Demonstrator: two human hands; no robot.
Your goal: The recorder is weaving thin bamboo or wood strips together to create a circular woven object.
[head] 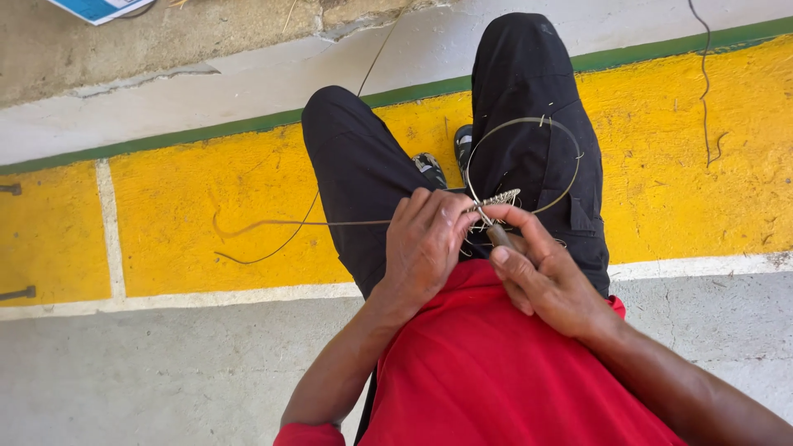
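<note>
My left hand point(423, 248) pinches a thin woven strip point(498, 199) of pale fibre at the base of a round wire-like hoop point(570, 157) that stands over my right thigh. A long thin strand point(281, 223) trails from this hand out to the left across the yellow floor. My right hand point(541, 268) grips a small brown-handled tool point(500, 236), its tip at the woven strip. Both hands sit close together above my lap, over black trousers and a red shirt.
I sit on a grey concrete ledge point(165, 372) with my feet in dark shoes point(429, 168) on a yellow painted band point(206, 206) edged in green and white. A blue and white paper point(99, 8) lies at the top left. A thin cord point(705, 83) trails at the upper right.
</note>
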